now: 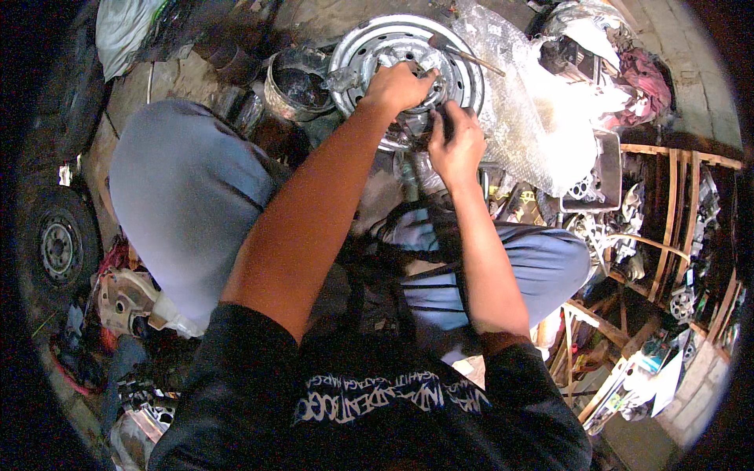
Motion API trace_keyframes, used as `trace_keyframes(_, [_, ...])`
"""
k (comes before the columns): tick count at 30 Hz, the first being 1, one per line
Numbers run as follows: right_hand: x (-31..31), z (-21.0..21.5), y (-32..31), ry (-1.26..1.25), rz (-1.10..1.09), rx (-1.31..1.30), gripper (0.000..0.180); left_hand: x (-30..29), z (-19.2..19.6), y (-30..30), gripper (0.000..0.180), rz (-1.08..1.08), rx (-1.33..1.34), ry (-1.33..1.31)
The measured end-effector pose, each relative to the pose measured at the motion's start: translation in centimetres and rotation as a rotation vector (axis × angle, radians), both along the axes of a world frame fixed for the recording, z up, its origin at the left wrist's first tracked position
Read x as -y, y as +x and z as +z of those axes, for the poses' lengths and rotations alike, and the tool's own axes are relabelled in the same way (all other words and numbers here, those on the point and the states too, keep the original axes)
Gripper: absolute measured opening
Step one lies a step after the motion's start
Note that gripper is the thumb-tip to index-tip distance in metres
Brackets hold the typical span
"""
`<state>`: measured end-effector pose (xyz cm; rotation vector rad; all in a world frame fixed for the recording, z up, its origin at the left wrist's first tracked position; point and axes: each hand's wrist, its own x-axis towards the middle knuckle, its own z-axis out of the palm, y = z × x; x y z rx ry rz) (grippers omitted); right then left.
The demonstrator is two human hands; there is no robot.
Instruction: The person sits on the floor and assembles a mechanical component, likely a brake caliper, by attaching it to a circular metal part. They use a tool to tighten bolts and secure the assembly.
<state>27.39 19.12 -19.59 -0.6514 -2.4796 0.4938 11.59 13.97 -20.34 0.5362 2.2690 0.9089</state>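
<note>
Over the middle of a round, silver-grey steel wheel with holes in its disc (402, 49) went the bare left hand (399, 88), back uppermost, fingers curled down at the hub, thumb stretched to the right! Whether those fingers had hold of anything, one could not tell; their tips were hidden. And there, just below and to the right, was the bare right hand (458, 149), fingers half bent at the wheel's near right edge, thumb a short gap away from them; any small piece between was too dark to make out.

The wheel lay directly beneath the left fingers. Just beyond the right fingers, a thin, brown, stick-like handle (477, 60) slanted across the wheel's far right rim. Left of the left fingers, close beside the wheel, stood a round, pale-grey tub with dark contents (272, 90). Right of both sets of fingers spread a shiny sheet of clear bubble wrap (503, 98), and farther right sat a rectangular grey metal tray (608, 167).
</note>
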Motion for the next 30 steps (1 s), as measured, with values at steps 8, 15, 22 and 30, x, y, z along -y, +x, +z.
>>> trace_keyframes(8, [0.2,-0.1,0.0,-0.006,-0.014,0.077,0.020,-0.2,-1.4,-0.2,0.069,-0.029,-0.089,0.032])
trace_keyframes(15, [-0.2,0.3,-0.4,-0.051,-0.048,0.073,0.021,-0.4,-1.2,-0.6,0.069,-0.025,-0.059,0.009])
trace_keyframes(22, [-0.9,-0.8,-0.8,-0.117,-0.097,0.004,0.021,-0.3,-1.2,-0.4,0.071,-0.038,-0.050,-0.006])
trace_keyframes(30, [-0.9,-0.6,-0.8,-0.191,-0.132,0.011,0.017,-0.3,-0.6,-0.1,0.071,-0.075,-0.064,-0.005])
